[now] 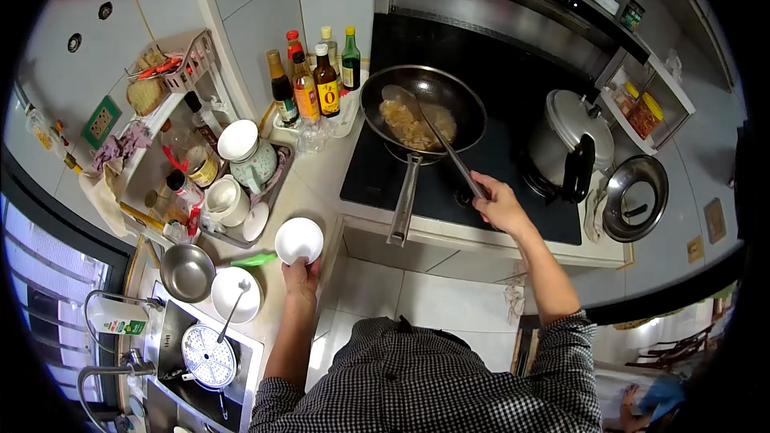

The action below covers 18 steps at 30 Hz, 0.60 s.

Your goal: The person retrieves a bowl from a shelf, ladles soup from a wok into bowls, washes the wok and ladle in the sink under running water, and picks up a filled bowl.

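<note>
My right hand (499,202) is closed around the handle of a long metal ladle (441,138). The ladle's bowl end rests inside a dark wok (469,116) on the black stove, among light brown food in sauce. The wok's metal handle (406,196) points toward me, with no hand on it. My left hand (300,274) grips a small white bowl (299,239) by its near rim, at the counter edge left of the stove. The inside of this bowl looks white and bare. My left fingers are partly hidden by the bowl.
Sauce bottles (327,84) stand in a tray behind the counter. A pressure cooker (565,136) sits right of the wok. Left are a metal bowl (188,273), a white bowl with a spoon (249,305), a green-handled utensil (253,260) and the sink (250,361). Another person's hand (631,401) shows lower right.
</note>
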{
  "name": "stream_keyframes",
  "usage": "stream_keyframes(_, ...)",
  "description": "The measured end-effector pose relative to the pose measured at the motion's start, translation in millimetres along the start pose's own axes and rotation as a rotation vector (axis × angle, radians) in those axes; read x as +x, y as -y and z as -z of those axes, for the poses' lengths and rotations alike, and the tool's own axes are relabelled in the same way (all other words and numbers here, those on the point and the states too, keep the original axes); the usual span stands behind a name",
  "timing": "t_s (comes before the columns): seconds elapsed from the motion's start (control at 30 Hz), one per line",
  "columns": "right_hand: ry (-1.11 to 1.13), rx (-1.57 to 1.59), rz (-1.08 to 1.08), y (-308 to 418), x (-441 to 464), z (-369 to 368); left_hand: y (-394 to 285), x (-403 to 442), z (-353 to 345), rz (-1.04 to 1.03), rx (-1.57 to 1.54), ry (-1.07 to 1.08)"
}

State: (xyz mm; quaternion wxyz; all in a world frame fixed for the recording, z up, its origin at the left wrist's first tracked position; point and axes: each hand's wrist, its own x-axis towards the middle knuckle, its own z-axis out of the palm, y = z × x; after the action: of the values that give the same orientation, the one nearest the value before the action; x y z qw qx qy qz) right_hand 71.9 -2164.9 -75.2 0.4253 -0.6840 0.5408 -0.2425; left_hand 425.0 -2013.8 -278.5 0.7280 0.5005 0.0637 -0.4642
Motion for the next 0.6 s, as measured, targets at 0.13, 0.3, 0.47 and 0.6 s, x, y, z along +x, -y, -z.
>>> stream_keyframes(0.13, 0.048, 0.015, 0.006, 10.3, -32.8, 27.4, -6.1, -21.3, 10.6, 0.006, -0.014, -0.002)
stream_keyframes(0.3, -0.097, 0.007, -0.048, 18.9, -61.2, 36.8, -13.5, -38.6, 24.7, 0.013, -0.012, -0.003)
stream_keyframes(0.47, -0.217, 0.021, 0.052, -6.9, -40.8, 30.8, -2.9, -35.8, 46.8, 0.019, -0.129, -0.020)
stream_keyframes(0.6, -0.215, -0.134, 0.275, -25.3, -12.4, 12.5, -3.6, -62.1, 49.4, 0.207, -0.218, -0.009)
